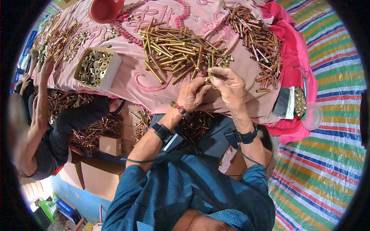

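Note:
My left hand [191, 94] and my right hand [230, 86] meet at the near edge of a heap of long brass-coloured bolts [173, 48]. Fingers and thumbs of both pinch together around small brass-coloured metal [208, 81], mostly hidden by the fingertips. Its exact kind does not show. Just beyond my right fingers lies a small cluster of nuts [226, 60]. Farther right is a long pile of copper-coloured metal tubes or bolts [266, 50]. To the left, an open white carton [112, 71] holds flat round washers [95, 65].
Pink cloth [150, 103] covers the work surface. A red bowl [106, 10] stands at the far left. At left, a co-worker's arm [38, 104] reaches over more metal parts. A black-and-white packet [284, 102] and a clear cup [313, 115] sit at the right edge. Cardboard boxes [101, 177] stand below left.

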Motion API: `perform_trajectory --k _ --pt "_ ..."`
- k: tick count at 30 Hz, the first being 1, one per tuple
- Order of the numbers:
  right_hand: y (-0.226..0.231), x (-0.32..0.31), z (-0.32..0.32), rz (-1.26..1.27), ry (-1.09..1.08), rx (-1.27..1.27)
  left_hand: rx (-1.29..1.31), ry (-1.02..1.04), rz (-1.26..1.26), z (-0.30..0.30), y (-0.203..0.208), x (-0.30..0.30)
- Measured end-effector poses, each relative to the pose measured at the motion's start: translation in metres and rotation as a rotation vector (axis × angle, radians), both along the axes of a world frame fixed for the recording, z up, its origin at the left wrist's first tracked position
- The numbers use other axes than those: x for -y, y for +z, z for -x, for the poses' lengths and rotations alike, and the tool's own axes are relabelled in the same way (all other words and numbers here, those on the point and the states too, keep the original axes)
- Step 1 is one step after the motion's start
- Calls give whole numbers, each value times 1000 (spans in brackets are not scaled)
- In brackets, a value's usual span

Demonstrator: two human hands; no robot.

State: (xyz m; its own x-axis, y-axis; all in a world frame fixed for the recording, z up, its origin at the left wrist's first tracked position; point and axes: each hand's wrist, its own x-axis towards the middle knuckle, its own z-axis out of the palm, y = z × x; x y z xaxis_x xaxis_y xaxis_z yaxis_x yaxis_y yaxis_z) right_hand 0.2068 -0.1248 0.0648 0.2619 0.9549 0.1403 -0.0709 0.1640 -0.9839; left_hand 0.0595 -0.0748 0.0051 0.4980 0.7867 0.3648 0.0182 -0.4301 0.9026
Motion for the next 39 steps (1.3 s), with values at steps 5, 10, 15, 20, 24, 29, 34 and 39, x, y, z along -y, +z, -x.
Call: perform_trajectory --k 5,10,15,20,24,29,34,39 --pt "1 1 -1 -1 21 -47 13 -7 -12 1 -2 0" --pt "8 1 3 -4 47 -98 -3 -20 0 1 -5 -3" --pt "23 -4 2 -231 19 679 20 -16 -20 0 -1 -3" --pt "30 -3 2 -273 24 794 9 -2 -48 2 0 0" --pt "29 -2 5 -232 -38 765 36 -28 8 1 -3 2" --pt "24 2 12 -47 -142 647 -30 -40 25 1 -12 -1" --pt "27 3 12 1 -133 766 42 -12 -68 -3 -12 -4" --pt "32 -1 6 -277 -35 905 21 -17 -91 -2 -6 -1"
